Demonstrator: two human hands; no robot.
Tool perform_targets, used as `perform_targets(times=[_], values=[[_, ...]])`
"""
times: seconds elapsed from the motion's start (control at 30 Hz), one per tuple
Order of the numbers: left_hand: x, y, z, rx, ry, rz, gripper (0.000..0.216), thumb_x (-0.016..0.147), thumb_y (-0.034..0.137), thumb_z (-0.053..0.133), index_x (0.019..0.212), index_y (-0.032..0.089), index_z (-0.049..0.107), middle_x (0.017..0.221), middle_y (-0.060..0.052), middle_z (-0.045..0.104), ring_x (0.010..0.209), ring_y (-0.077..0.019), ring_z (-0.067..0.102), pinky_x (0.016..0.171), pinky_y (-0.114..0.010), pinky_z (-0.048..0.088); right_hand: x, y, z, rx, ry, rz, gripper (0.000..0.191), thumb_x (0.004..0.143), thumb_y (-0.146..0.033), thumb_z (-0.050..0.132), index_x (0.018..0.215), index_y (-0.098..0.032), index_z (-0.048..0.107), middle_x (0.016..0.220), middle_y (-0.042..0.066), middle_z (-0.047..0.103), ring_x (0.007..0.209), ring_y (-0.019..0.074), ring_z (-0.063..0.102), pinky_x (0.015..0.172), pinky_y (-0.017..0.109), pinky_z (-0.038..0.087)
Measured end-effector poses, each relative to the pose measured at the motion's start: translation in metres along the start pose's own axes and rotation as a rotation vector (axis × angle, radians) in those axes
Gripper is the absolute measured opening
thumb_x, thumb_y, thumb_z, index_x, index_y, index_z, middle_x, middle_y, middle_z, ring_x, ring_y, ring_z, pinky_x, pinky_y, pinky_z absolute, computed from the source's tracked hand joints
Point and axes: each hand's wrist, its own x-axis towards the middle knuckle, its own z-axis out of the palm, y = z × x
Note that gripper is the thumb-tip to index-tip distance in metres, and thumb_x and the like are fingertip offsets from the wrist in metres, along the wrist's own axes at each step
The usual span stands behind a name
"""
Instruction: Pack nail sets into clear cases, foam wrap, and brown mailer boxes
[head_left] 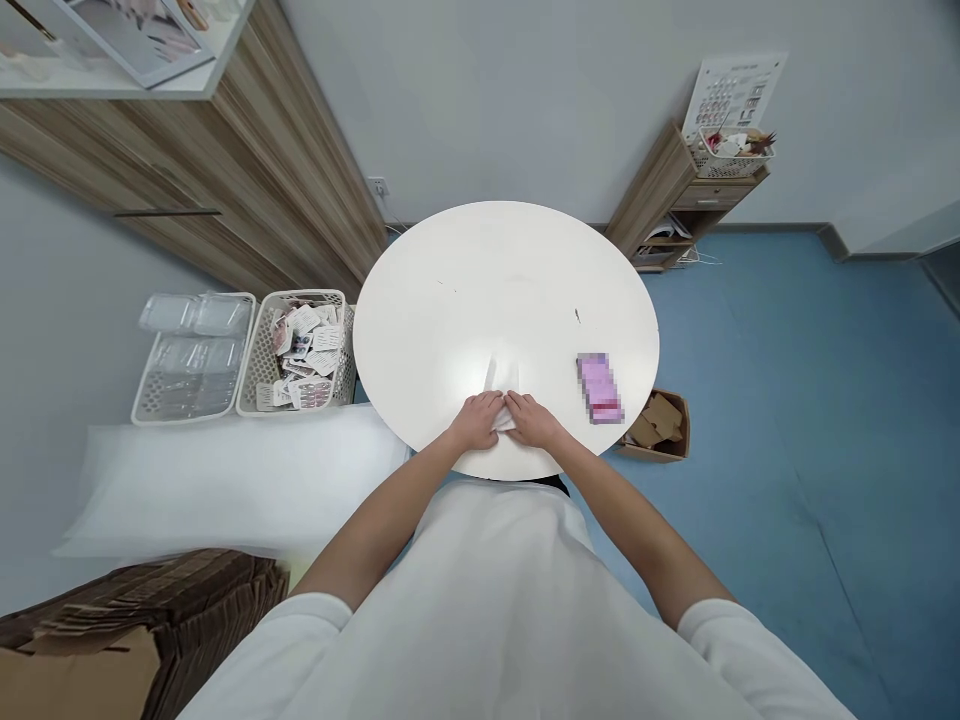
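Note:
Near the front edge of the round white table point(495, 270), my left hand point(478, 420) and my right hand point(531, 418) meet over a small thin white sheet point(506, 378). Fingers of both hands are bent and closed on its near part, the fingertips almost touching. Its far part lies toward the table's middle; whether it is paper or plastic I cannot tell. To the right of my right hand lies a pinkish-purple rectangular item point(600, 388), blurred into blocks. A tiny dark thin piece point(577, 315) rests beyond it.
Left of the table stand a white basket point(349, 350) of printed cards and another basket point(244, 375) holding clear plastic boxes. White sheeting point(247, 480) and stacked flat cardboard point(210, 610) lie nearer. An open cardboard box point(667, 455) sits on the floor at right. A wooden cabinet point(652, 190) stands behind.

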Motion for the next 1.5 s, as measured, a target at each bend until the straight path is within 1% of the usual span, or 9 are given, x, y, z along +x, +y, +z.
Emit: perform_targets(times=[0.23,0.33,0.53,0.63,0.8,1.0,1.2,1.33,1.5], values=[[-0.037,0.006,0.010,-0.166,-0.057,0.111,0.063,0.061,0.024,0.056,0.120,0.018,0.038,0.123,-0.011,0.045,0.114,-0.0276,0.039,0.093,-0.039,0.031,-0.044,-0.016,0.001,0.289,-0.036,-0.031,0.070,0.068,-0.041,0.060,0.127,-0.014,0.033,0.126,0.015,0.039,0.111,0.0284,0.040,0.092,0.043,0.036],[-0.036,0.006,0.009,-0.231,-0.035,0.068,0.056,0.061,0.019,0.054,0.116,0.019,0.043,0.118,-0.009,0.049,0.110,-0.0265,0.043,0.092,-0.039,0.032,-0.045,-0.013,0.002,0.392,-0.052,0.019,0.067,0.067,-0.030,0.062,0.126,-0.016,0.033,0.128,0.013,0.036,0.113,0.0260,0.039,0.093,0.040,0.036],[-0.009,-0.002,-0.001,-0.430,-0.017,-0.169,0.022,0.066,0.022,0.051,0.087,0.021,0.056,0.099,-0.005,0.055,0.098,-0.0241,0.047,0.084,-0.037,0.038,-0.024,-0.005,0.005,0.577,0.017,0.237,0.021,0.078,-0.022,0.045,0.098,-0.019,0.051,0.107,0.007,0.045,0.089,0.0157,0.050,0.077,0.030,0.043],[-0.003,-0.009,0.001,-0.650,0.048,-0.281,0.025,0.068,0.027,0.053,0.092,0.021,0.057,0.096,-0.004,0.056,0.091,-0.0196,0.050,0.080,-0.033,0.041,-0.017,-0.003,0.008,0.656,0.061,0.405,0.016,0.074,-0.027,0.051,0.086,-0.017,0.053,0.093,0.005,0.049,0.076,0.0141,0.050,0.067,0.027,0.043],[0.000,-0.020,0.012,-0.954,0.184,-0.500,0.033,0.067,0.036,0.061,0.093,0.018,0.054,0.086,-0.004,0.060,0.075,-0.0138,0.055,0.073,-0.029,0.045,-0.007,0.004,0.007,0.738,-0.009,0.543,0.017,0.072,-0.035,0.051,0.072,-0.018,0.051,0.070,-0.001,0.051,0.063,0.0126,0.048,0.056,0.024,0.037],[0.011,-0.024,0.013,-0.787,0.279,-0.696,0.026,0.064,0.041,0.064,0.077,0.020,0.056,0.076,-0.002,0.062,0.069,-0.0145,0.058,0.065,-0.028,0.045,0.001,0.002,0.007,0.775,0.156,0.838,0.043,0.065,-0.042,0.057,0.099,-0.022,0.041,0.074,-0.002,0.054,0.067,0.0143,0.053,0.058,0.025,0.038],[0.021,-0.024,0.012,-0.754,0.217,-0.876,0.027,0.061,0.040,0.066,0.075,0.019,0.055,0.071,-0.002,0.063,0.064,-0.0136,0.059,0.060,-0.025,0.043,0.008,0.000,0.006,0.775,0.171,0.987,0.050,0.060,-0.043,0.061,0.100,-0.023,0.039,0.082,0.000,0.055,0.072,0.0155,0.055,0.058,0.025,0.039],[0.020,-0.020,0.009,-0.750,0.202,-0.887,0.026,0.063,0.040,0.064,0.076,0.020,0.055,0.075,-0.002,0.063,0.066,-0.0143,0.059,0.059,-0.025,0.043,0.005,0.002,0.002,0.812,0.149,0.951,0.050,0.060,-0.045,0.061,0.100,-0.023,0.042,0.081,0.000,0.054,0.070,0.0153,0.055,0.058,0.026,0.041],[0.019,-0.007,0.003,-0.591,0.318,-0.769,0.028,0.066,0.038,0.060,0.085,0.019,0.054,0.084,-0.004,0.059,0.074,-0.0165,0.057,0.064,-0.029,0.045,0.000,0.002,-0.004,0.631,0.334,0.741,0.039,0.073,-0.039,0.050,0.107,-0.022,0.045,0.084,0.001,0.052,0.070,0.0155,0.053,0.062,0.029,0.042]])
